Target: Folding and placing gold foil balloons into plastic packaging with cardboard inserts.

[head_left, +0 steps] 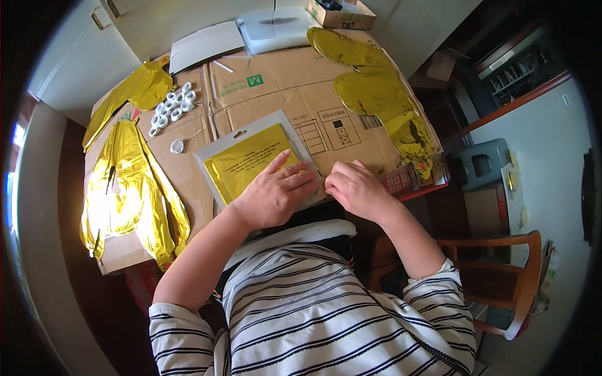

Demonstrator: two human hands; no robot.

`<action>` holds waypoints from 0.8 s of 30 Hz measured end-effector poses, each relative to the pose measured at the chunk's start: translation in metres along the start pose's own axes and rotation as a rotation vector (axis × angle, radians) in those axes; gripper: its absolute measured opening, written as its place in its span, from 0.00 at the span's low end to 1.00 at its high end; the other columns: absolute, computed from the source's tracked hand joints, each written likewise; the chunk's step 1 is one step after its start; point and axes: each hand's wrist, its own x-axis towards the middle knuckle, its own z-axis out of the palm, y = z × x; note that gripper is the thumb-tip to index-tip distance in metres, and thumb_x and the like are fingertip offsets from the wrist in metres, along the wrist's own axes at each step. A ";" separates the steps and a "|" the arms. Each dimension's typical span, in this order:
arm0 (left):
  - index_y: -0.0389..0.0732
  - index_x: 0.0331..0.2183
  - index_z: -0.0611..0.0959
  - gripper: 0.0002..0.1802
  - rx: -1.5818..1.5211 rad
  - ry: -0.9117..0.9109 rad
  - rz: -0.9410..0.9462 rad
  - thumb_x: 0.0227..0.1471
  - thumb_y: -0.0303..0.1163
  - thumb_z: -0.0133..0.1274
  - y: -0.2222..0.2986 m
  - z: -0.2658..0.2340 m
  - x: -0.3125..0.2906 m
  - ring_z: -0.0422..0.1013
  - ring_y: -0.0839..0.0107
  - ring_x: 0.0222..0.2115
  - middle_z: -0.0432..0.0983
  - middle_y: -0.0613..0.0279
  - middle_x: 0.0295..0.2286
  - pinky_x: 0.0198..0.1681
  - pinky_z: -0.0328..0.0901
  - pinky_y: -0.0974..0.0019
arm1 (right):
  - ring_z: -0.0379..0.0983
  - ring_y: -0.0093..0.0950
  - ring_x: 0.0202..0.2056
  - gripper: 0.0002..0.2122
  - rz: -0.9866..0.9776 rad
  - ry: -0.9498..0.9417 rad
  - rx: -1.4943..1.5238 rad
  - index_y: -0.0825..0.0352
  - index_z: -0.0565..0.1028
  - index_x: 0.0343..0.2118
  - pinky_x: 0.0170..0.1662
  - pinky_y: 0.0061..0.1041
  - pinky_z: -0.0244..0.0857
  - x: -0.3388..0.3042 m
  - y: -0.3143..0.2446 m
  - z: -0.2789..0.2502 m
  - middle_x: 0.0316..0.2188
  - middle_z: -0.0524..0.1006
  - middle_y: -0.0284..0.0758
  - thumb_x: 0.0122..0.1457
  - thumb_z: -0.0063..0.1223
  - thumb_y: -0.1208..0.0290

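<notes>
A clear plastic bag (pixel 246 131) with a hang hole lies at the near edge of the cardboard, a folded gold foil balloon (pixel 241 160) inside it. Dark print runs across the bag's front. My left hand (pixel 276 194) rests flat on the lower right part of the bag, fingers stretched out and a ring on one of them. Just beside the bag's lower right corner, my right hand (pixel 356 191) is closed in a pinch. Whatever sits between its fingertips is hidden.
Flat gold foil balloons lie at left (pixel 135 182), far left (pixel 141 88) and right (pixel 382 81). Several white ribbon rolls (pixel 175 103) cluster left of the bag, one roll (pixel 177 146) apart. Behind are white sheets (pixel 207 45), clear bags (pixel 276 31) and a small box (pixel 342 15). A wooden chair (pixel 530 269) stands right.
</notes>
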 end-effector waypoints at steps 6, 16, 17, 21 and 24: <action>0.44 0.49 0.82 0.23 0.012 0.002 0.002 0.48 0.29 0.55 0.000 0.001 -0.001 0.65 0.61 0.59 0.74 0.61 0.53 0.67 0.48 0.42 | 0.68 0.36 0.34 0.06 -0.098 -0.026 -0.141 0.65 0.69 0.31 0.40 0.34 0.59 -0.002 -0.001 0.005 0.30 0.66 0.36 0.55 0.57 0.76; 0.45 0.51 0.81 0.27 -0.052 0.001 -0.056 0.46 0.28 0.55 0.002 -0.001 -0.003 0.62 0.60 0.61 0.72 0.60 0.55 0.68 0.44 0.41 | 0.69 0.32 0.34 0.06 -0.087 -0.017 0.235 0.62 0.71 0.31 0.41 0.32 0.61 -0.032 -0.059 0.001 0.30 0.69 0.33 0.53 0.59 0.76; 0.45 0.51 0.80 0.28 -0.069 0.016 -0.076 0.45 0.27 0.56 0.003 -0.001 -0.005 0.62 0.59 0.62 0.72 0.59 0.55 0.68 0.43 0.40 | 0.69 0.32 0.34 0.06 -0.068 0.013 0.271 0.62 0.71 0.31 0.41 0.33 0.60 -0.030 -0.060 0.000 0.30 0.69 0.33 0.53 0.59 0.76; 0.44 0.51 0.80 0.29 -0.086 0.150 -0.046 0.41 0.28 0.59 0.033 -0.038 -0.003 0.66 0.57 0.56 0.73 0.58 0.53 0.63 0.52 0.47 | 0.70 0.34 0.34 0.06 -0.051 0.087 0.188 0.63 0.72 0.31 0.41 0.33 0.61 -0.019 -0.061 -0.002 0.30 0.70 0.33 0.54 0.59 0.75; 0.42 0.47 0.81 0.26 -0.136 0.204 -0.110 0.40 0.28 0.62 0.058 -0.036 -0.016 0.71 0.63 0.43 0.75 0.62 0.46 0.47 0.62 0.58 | 0.70 0.34 0.33 0.06 -0.037 0.072 0.169 0.63 0.72 0.31 0.41 0.33 0.62 -0.014 -0.067 -0.007 0.30 0.70 0.32 0.54 0.60 0.75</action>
